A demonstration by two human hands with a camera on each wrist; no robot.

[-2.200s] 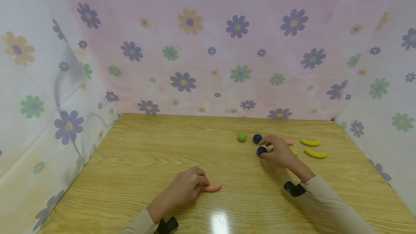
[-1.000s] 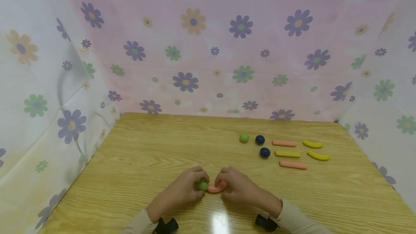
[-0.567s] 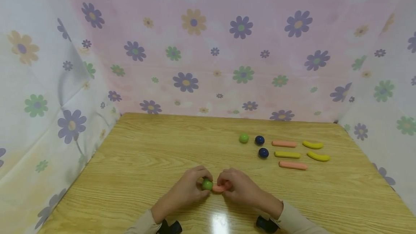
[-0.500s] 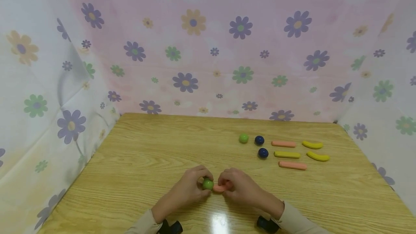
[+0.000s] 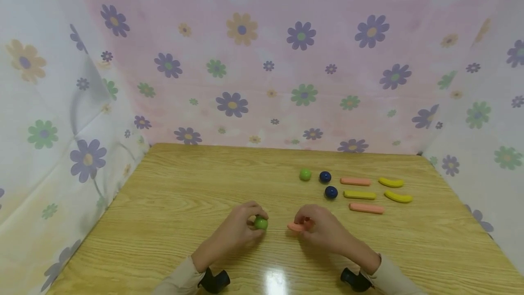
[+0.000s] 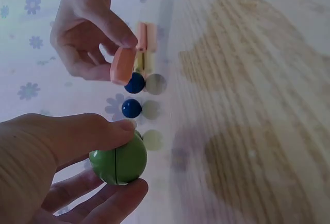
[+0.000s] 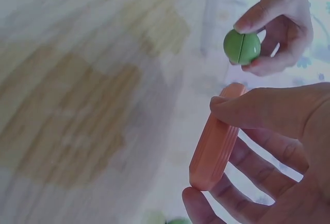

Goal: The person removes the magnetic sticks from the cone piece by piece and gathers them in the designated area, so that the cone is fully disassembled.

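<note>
Fingers of the left hand (image 5: 239, 232) pinch a green ball (image 5: 260, 223) — the right hand (image 5: 323, 231) pinches a pink stick (image 5: 295, 227), just apart.

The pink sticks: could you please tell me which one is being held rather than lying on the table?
The pink stick nearest the person, pinched in the right hand; the other two lie at the table's right.

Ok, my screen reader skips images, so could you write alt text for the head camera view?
A left hand pinches a green ball and a right hand pinches a pink stick, apart above a wooden table. Balls and sticks lie at the far right.
</note>
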